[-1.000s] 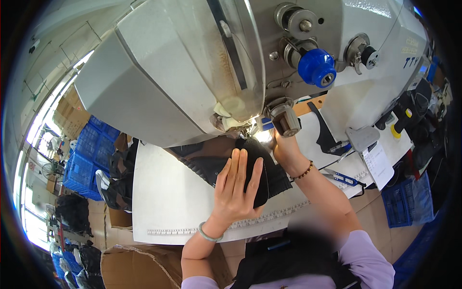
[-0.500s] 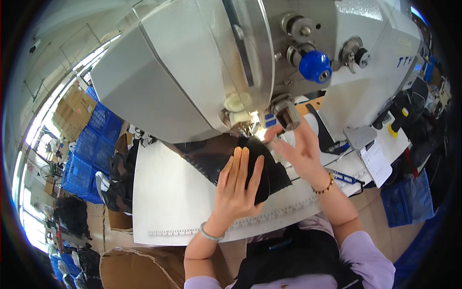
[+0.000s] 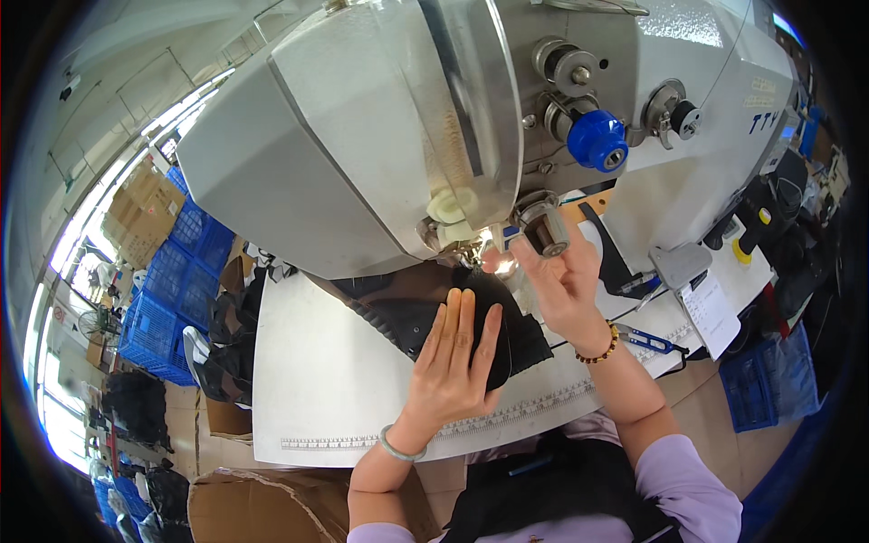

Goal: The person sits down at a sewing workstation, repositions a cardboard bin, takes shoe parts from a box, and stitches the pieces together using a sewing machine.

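A black and dark brown piece, which looks like a shoe upper (image 3: 385, 312), lies on the white table under the head of a large grey sewing machine (image 3: 362, 136). My left hand (image 3: 453, 362) rests flat on its black part, fingers stretched out and nothing gripped. Close to the lit needle area (image 3: 480, 249), my right hand (image 3: 570, 294) has its fingers apart. One fingertip reaches in beside the needle, while a metal cylinder on the machine partly covers the other fingers. I see nothing held in that hand.
A printed ruler (image 3: 434, 421) runs along the front edge of the white table (image 3: 299, 380). Right of my hand lie a blue-handled cutter (image 3: 647, 340) and a paper note (image 3: 709, 312). Blue crates (image 3: 158, 317), shoes (image 3: 222, 362) and an open cardboard box (image 3: 258, 507) stand to the left.
My right hand has shifted slightly, its fingers now further behind the metal cylinder. My left hand stays flat on the upper. The whole view has moved a little.
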`<state>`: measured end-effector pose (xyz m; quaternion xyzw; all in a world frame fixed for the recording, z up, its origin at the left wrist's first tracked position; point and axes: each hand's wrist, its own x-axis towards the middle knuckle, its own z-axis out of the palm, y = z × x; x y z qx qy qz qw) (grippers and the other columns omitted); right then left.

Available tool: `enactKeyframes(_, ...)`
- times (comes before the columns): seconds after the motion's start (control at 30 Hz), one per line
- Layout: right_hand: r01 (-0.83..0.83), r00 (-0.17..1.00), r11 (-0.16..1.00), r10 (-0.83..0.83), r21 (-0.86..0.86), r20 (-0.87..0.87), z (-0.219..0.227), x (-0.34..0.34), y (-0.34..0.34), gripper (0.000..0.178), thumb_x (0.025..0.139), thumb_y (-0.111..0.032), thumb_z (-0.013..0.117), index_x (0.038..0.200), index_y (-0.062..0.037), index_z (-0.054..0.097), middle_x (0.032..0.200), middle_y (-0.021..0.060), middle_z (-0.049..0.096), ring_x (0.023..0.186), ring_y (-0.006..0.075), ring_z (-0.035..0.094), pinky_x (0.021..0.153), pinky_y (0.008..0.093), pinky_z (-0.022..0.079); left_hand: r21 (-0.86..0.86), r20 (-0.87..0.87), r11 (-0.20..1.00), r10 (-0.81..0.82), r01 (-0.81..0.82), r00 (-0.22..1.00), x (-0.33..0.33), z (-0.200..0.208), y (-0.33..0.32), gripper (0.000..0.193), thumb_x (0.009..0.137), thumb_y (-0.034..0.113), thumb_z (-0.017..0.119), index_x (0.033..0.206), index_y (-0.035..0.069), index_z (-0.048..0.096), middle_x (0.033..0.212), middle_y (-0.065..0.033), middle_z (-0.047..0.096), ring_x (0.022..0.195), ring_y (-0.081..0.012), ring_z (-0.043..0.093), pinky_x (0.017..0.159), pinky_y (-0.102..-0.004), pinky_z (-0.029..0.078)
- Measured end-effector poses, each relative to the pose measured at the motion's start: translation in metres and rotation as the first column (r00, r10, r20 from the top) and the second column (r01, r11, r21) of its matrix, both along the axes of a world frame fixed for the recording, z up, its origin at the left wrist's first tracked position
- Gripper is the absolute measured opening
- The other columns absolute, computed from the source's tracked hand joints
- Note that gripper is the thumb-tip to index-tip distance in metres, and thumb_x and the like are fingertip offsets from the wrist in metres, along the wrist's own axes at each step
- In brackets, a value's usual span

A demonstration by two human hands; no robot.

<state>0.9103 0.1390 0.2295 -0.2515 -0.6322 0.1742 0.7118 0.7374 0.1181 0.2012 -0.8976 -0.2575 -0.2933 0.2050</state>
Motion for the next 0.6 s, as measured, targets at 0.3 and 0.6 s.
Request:
enactKeyframes(0.3,0.039,0.999,0.999,-0.039,0.028,0.005,0.002,-0.002,-0.002,0.021,0.091,-0.016,0.053,0.084,0.0025,0.046,0.078,0.0110,0.061,0.075,0.0156,0.064,0.064,0.0230,0.048,-0.015,0.014,1.000,-0.006,0.007,1.000,0.000,0.000,-0.002,0.061,0.067,0.021,0.049,0.122,-0.005,0.050,0.119,-0.0311,0.050,0.114,-0.0408,0.049,0.099,-0.0430,0.038)
enactKeyframes(0.6,-0.029,0.998,0.975,0.016,-0.219,-0.058,-0.030,0.025,0.010,0.027,0.092,-0.018,0.050,0.076,0.0023,0.057,0.069,0.0054,0.060,0.060,0.0103,0.057,0.055,0.0219,0.044,0.003,0.023,1.000,-0.002,0.002,1.000,-0.004,-0.005,0.002,0.065,0.063,0.022,0.048,0.123,-0.004,0.050,0.120,-0.0306,0.049,0.114,-0.0393,0.049,0.100,-0.0421,0.037)
